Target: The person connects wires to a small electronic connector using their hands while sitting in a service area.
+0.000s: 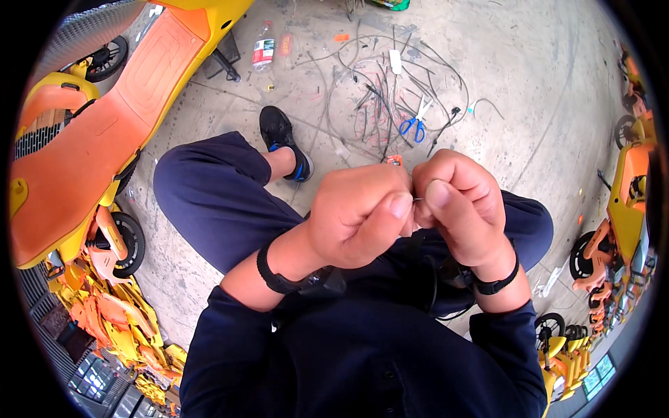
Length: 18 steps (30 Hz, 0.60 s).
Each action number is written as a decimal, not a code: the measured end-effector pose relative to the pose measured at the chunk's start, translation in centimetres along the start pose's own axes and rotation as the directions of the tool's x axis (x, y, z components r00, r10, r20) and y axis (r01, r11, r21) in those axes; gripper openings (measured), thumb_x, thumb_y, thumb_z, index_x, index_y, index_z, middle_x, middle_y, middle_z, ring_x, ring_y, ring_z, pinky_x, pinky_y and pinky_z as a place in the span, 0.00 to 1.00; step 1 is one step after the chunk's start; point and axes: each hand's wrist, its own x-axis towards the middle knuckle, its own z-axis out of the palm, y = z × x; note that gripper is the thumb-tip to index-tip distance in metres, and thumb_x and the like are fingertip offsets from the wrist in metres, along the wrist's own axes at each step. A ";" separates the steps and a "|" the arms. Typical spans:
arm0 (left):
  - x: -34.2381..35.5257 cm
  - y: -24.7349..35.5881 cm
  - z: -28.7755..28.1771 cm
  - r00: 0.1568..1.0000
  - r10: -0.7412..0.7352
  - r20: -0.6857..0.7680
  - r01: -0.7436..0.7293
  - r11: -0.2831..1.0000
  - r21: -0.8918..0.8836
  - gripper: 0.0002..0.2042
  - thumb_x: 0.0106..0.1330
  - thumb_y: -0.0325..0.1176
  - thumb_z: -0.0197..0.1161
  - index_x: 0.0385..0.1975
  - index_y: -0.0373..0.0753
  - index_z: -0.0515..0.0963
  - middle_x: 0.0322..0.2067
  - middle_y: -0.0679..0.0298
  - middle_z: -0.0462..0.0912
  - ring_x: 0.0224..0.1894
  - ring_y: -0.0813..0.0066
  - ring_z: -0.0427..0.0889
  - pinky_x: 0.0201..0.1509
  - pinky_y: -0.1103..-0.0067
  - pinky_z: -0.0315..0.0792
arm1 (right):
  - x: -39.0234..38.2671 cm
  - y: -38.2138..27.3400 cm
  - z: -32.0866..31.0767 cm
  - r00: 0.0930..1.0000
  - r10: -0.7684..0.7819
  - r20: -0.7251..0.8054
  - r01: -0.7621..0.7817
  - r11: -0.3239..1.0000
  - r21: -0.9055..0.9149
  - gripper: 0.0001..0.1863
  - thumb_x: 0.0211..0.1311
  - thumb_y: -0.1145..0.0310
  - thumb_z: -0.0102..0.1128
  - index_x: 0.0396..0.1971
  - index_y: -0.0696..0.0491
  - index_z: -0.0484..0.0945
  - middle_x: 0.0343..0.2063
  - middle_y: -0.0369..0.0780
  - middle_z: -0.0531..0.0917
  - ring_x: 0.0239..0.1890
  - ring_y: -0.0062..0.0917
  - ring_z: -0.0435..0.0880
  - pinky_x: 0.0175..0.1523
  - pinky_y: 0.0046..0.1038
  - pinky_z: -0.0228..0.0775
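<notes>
My left hand (355, 219) and my right hand (465, 202) meet in front of my lap, both closed in a pinch. Between the two thumbs shows a short bit of thin wire (418, 199), gripped from either side. The fingers hide the rest of it. Beyond the hands, blue-handled scissors (412, 130) lie on the floor with their blades apart. Around them spreads a loose tangle of grey and black cables (380, 104) with reddish wire scraps.
A clear plastic bottle (263, 47) lies on the concrete floor (516, 90). A white strip (395, 61) rests on the cables. At left stands a large yellow and orange vehicle body (150, 76); yellow body parts (115, 313) are piled below it. More yellow vehicles (631, 202) line the right.
</notes>
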 end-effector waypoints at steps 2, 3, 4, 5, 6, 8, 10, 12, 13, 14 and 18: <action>0.0 -0.2 -0.7 0.997 0.050 0.054 -0.054 0.995 0.083 0.11 0.67 0.27 0.52 0.21 0.34 0.70 0.18 0.62 0.74 0.18 0.71 0.74 0.22 0.78 0.67 | 0.3 -0.2 -0.6 1.000 -0.024 0.013 0.026 0.988 -0.155 0.05 0.67 0.75 0.50 0.31 0.58 0.72 0.22 0.35 0.75 0.23 0.17 0.72 0.31 0.21 0.65; -0.2 -0.3 -1.2 0.991 0.076 0.110 -0.093 0.983 0.158 0.08 0.65 0.26 0.54 0.22 0.34 0.70 0.20 0.61 0.73 0.20 0.67 0.73 0.23 0.76 0.67 | 0.5 -0.6 -1.0 0.989 -0.117 0.090 0.142 0.917 -0.373 0.03 0.65 0.75 0.52 0.32 0.57 0.73 0.22 0.37 0.76 0.23 0.21 0.73 0.30 0.23 0.65; -0.2 -0.3 -1.5 0.981 0.098 0.168 -0.136 0.964 0.230 0.06 0.62 0.25 0.56 0.23 0.34 0.71 0.21 0.59 0.73 0.21 0.64 0.73 0.24 0.75 0.68 | 0.7 -0.8 -1.2 0.965 -0.188 0.185 0.261 0.786 -0.560 0.02 0.64 0.76 0.54 0.32 0.57 0.74 0.22 0.38 0.76 0.22 0.24 0.74 0.30 0.24 0.66; 0.0 -0.2 -1.6 0.981 0.099 0.168 -0.137 0.963 0.232 0.06 0.62 0.25 0.56 0.23 0.34 0.71 0.21 0.59 0.73 0.21 0.64 0.73 0.24 0.75 0.68 | 0.8 -0.7 -1.3 0.949 -0.240 0.207 0.316 0.740 -0.593 0.02 0.60 0.77 0.56 0.32 0.56 0.76 0.22 0.40 0.76 0.22 0.28 0.75 0.28 0.25 0.66; 0.2 0.0 -1.7 0.970 0.153 0.191 -0.206 0.930 0.305 0.04 0.61 0.25 0.57 0.24 0.34 0.72 0.23 0.58 0.73 0.22 0.62 0.73 0.24 0.74 0.68 | 0.7 -0.8 -1.1 0.948 -0.241 0.205 0.317 0.740 -0.593 0.02 0.60 0.77 0.56 0.32 0.56 0.76 0.22 0.40 0.76 0.22 0.28 0.75 0.28 0.25 0.66; 0.4 0.1 -1.9 0.954 0.203 0.220 -0.275 0.886 0.374 0.03 0.59 0.25 0.58 0.26 0.34 0.73 0.25 0.57 0.74 0.23 0.59 0.73 0.25 0.73 0.68 | 0.5 -1.3 -0.5 0.968 -0.190 0.163 0.250 0.712 -0.656 0.03 0.58 0.78 0.58 0.32 0.56 0.77 0.23 0.39 0.77 0.21 0.29 0.75 0.26 0.26 0.66; 0.4 0.2 -2.0 0.943 0.233 0.238 -0.315 0.854 0.414 0.02 0.58 0.24 0.60 0.28 0.33 0.74 0.27 0.56 0.74 0.23 0.59 0.73 0.25 0.73 0.68 | 0.7 -1.2 -0.6 0.948 -0.251 0.197 0.315 0.638 -0.703 0.04 0.56 0.79 0.59 0.32 0.56 0.77 0.22 0.39 0.77 0.20 0.30 0.75 0.25 0.26 0.66; 0.6 0.1 -2.1 0.942 0.245 0.230 -0.324 0.844 0.427 0.03 0.58 0.24 0.60 0.27 0.34 0.74 0.27 0.56 0.74 0.23 0.60 0.72 0.25 0.73 0.68 | 0.7 -1.1 -0.7 0.922 -0.308 0.235 0.375 0.555 -0.742 0.06 0.54 0.79 0.61 0.32 0.56 0.77 0.22 0.39 0.77 0.19 0.31 0.76 0.24 0.27 0.66; 0.6 0.1 -2.2 0.941 0.258 0.220 -0.331 0.835 0.439 0.03 0.58 0.24 0.60 0.27 0.34 0.74 0.26 0.56 0.74 0.22 0.60 0.72 0.25 0.73 0.68 | 0.7 -0.9 -0.7 0.917 -0.324 0.232 0.381 0.541 -0.750 0.07 0.53 0.79 0.62 0.33 0.56 0.77 0.22 0.39 0.77 0.19 0.31 0.76 0.24 0.27 0.66; 0.6 0.1 -2.2 0.940 0.259 0.223 -0.334 0.834 0.440 0.03 0.58 0.24 0.60 0.27 0.34 0.74 0.26 0.56 0.74 0.22 0.60 0.72 0.25 0.73 0.68 | 0.7 -0.8 -0.7 0.912 -0.340 0.228 0.386 0.526 -0.758 0.08 0.52 0.78 0.63 0.33 0.56 0.77 0.22 0.39 0.77 0.19 0.32 0.76 0.24 0.28 0.67; 0.5 -0.1 -1.7 0.977 0.168 0.134 -0.208 0.895 0.395 0.04 0.59 0.25 0.61 0.25 0.34 0.73 0.20 0.59 0.72 0.20 0.64 0.70 0.23 0.75 0.65 | 0.9 -0.3 -0.8 0.889 -0.386 0.248 0.412 0.432 -0.803 0.10 0.50 0.79 0.63 0.34 0.57 0.77 0.22 0.39 0.76 0.19 0.32 0.76 0.24 0.28 0.68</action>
